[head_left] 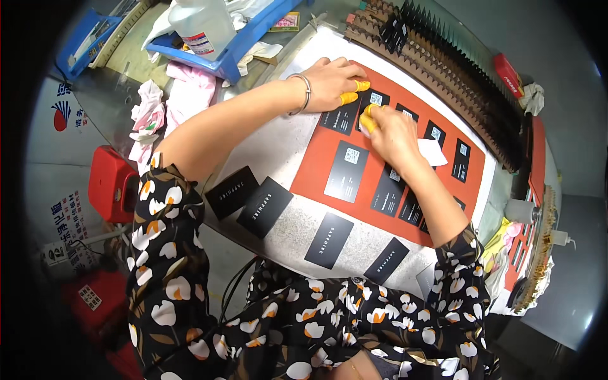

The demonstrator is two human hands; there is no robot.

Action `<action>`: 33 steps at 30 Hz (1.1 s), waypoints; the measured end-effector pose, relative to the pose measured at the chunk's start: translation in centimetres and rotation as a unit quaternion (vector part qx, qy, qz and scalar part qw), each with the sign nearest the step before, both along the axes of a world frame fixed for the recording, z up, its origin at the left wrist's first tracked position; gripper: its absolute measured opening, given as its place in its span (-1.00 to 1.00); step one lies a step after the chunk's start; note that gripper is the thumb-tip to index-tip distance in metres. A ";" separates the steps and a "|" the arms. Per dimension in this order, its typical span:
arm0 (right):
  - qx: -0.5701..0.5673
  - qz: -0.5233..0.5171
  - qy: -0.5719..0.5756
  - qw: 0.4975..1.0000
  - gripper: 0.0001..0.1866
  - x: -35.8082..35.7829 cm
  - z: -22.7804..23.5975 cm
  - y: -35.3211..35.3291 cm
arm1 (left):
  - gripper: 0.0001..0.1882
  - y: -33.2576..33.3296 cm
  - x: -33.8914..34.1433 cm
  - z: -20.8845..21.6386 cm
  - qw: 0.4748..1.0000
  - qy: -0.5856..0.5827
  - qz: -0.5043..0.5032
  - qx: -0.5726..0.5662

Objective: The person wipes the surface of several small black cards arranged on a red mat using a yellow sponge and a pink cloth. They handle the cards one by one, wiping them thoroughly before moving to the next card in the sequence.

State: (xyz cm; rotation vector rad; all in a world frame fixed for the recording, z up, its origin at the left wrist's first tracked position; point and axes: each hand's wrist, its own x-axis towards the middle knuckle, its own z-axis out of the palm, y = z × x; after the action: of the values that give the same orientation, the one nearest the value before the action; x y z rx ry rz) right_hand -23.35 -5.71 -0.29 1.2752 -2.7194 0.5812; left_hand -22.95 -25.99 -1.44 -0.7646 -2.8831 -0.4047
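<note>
Black cards with printed squares lie in rows on a red-brown mat [310, 168]. My left hand [332, 85] rests at the mat's far left corner, fingers stretched out, two of them in yellow finger cots. Its fingertips are beside a black card [342, 119]. My right hand [394, 134] is closed, with yellow cots on thumb and finger, pressing down over the cards in the middle. A piece of white cloth [432, 152] sticks out from under that hand, and a bit of white shows at its fingertips. Another card [347, 171] lies nearer me, left of my right forearm.
Two stacks of black cards [265, 207] and smaller piles [329, 240] line the near table edge. Racks of dark cards [430, 57] stand along the far right. A blue tray [228, 60] holds a clear jug [201, 28]; pink-white rags [190, 88] lie beside it.
</note>
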 end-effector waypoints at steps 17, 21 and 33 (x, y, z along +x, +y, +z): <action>0.045 0.135 -0.009 0.990 -0.88 -1.7 0.5 1.4 | -0.67 0.1 0.0 0.5 1.000 -0.023 0.005 0.010; 0.032 0.069 0.002 0.997 -0.90 -4.1 0.7 1.2 | -0.59 0.1 -0.5 0.2 1.000 -0.019 0.003 -0.014; 0.035 0.153 -0.003 0.988 -0.91 -3.4 0.7 1.9 | -0.72 0.2 0.1 0.7 0.999 -0.029 0.014 0.009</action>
State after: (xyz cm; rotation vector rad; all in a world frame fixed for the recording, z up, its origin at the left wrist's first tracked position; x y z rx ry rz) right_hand -26.79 -3.80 0.43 1.7295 -2.5850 0.5156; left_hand -22.81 -25.79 -0.76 -0.7201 -2.9354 -0.4552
